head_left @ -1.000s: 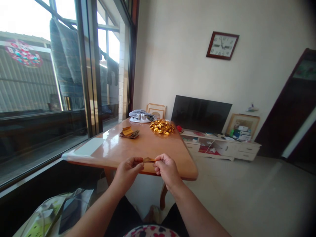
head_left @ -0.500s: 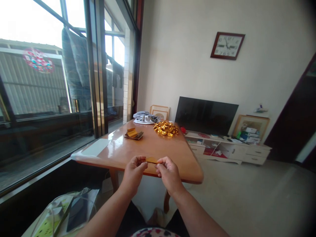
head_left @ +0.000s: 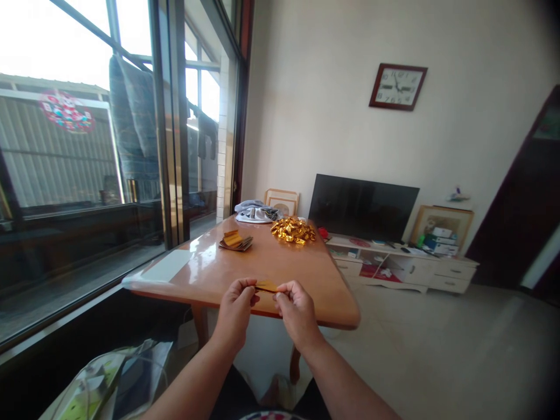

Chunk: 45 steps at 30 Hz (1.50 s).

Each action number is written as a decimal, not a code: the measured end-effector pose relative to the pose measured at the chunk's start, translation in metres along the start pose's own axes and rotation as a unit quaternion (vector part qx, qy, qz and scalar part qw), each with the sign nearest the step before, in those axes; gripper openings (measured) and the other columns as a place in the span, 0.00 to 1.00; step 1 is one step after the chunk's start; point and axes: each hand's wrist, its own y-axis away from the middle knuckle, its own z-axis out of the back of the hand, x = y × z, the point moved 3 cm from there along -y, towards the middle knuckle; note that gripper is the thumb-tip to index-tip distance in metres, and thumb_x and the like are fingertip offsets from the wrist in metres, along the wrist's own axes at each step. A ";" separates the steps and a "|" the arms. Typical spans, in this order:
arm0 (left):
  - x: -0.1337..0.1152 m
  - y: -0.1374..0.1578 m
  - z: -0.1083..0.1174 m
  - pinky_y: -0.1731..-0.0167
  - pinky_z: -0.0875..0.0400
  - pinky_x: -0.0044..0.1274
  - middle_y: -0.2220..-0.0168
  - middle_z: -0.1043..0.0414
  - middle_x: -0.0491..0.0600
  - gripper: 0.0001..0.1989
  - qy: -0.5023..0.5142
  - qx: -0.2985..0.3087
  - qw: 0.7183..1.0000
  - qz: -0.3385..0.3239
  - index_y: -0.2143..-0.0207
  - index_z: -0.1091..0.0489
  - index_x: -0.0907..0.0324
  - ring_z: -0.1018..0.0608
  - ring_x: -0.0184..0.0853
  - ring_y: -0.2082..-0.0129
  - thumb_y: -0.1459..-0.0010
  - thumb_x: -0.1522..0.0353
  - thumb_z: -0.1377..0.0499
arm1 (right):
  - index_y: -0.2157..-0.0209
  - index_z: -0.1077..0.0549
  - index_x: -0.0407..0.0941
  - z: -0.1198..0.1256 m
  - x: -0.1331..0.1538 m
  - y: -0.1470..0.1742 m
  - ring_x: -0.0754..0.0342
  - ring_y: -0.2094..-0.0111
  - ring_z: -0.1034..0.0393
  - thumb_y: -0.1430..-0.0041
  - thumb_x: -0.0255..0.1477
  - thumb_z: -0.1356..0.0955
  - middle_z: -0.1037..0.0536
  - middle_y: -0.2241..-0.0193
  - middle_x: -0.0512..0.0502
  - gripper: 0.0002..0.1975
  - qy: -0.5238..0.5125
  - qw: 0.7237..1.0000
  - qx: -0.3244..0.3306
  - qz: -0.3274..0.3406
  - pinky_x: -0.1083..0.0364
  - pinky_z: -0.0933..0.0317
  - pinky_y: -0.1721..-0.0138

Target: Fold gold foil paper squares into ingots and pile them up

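Pinching a gold paper (head_left: 266,286) at either end in a fingertip grip, the left hand (head_left: 236,303) and right hand (head_left: 298,306) are at the counter (head_left: 315,280)'s near edge; a paper stack (head_left: 236,240) and gold heap (head_left: 292,231) lie farther back.

Gold paper (head_left: 266,286): ends hidden by fingers (head_left: 240,284); forearms (head_left: 199,370) cut off below

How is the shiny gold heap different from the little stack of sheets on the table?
The gold heap glitters brightly, while the stack of sheets looks duller, orange-brown on top with darker layers below.
The gold heap is a jumble of many small pieces; the stack of sheets is flatter and layered.
The gold heap spreads wider and lies further right than the stack of sheets.
Both rest on the wooden table.
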 end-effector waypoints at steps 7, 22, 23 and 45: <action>-0.002 0.001 -0.004 0.66 0.33 0.23 0.66 0.26 0.47 0.13 -0.035 0.005 0.998 -0.047 0.60 0.28 0.61 0.26 0.30 0.70 0.47 0.65 0.39 | 0.65 0.28 0.46 0.006 -0.002 -0.008 0.56 0.75 0.33 0.45 0.30 0.34 0.26 0.76 0.53 0.06 0.083 0.996 -0.030 0.026 0.58 0.39 0.73; 0.011 -0.003 -0.006 0.62 0.31 0.26 0.63 0.21 0.53 0.28 0.004 0.005 1.000 0.015 0.48 0.26 0.66 0.21 0.36 0.65 0.51 0.64 0.34 | 0.60 0.25 0.44 0.009 -0.015 -0.020 0.54 0.76 0.30 0.45 0.31 0.35 0.22 0.74 0.49 0.12 0.094 0.994 -0.056 0.009 0.57 0.37 0.75; 0.011 -0.003 -0.006 0.62 0.31 0.26 0.63 0.21 0.53 0.28 0.004 0.005 1.000 0.016 0.48 0.26 0.66 0.21 0.36 0.65 0.52 0.64 0.34 | 0.59 0.25 0.43 0.009 -0.016 -0.020 0.54 0.76 0.29 0.45 0.32 0.35 0.21 0.74 0.48 0.13 0.095 0.994 -0.059 0.007 0.57 0.36 0.74; 0.021 -0.011 -0.001 0.61 0.29 0.28 0.56 0.20 0.55 0.23 -0.044 0.038 0.998 0.028 0.52 0.22 0.62 0.20 0.38 0.63 0.52 0.65 0.34 | 0.53 0.20 0.45 0.010 -0.013 -0.018 0.50 0.65 0.24 0.44 0.28 0.36 0.17 0.62 0.45 0.19 0.134 0.991 0.013 0.025 0.53 0.30 0.62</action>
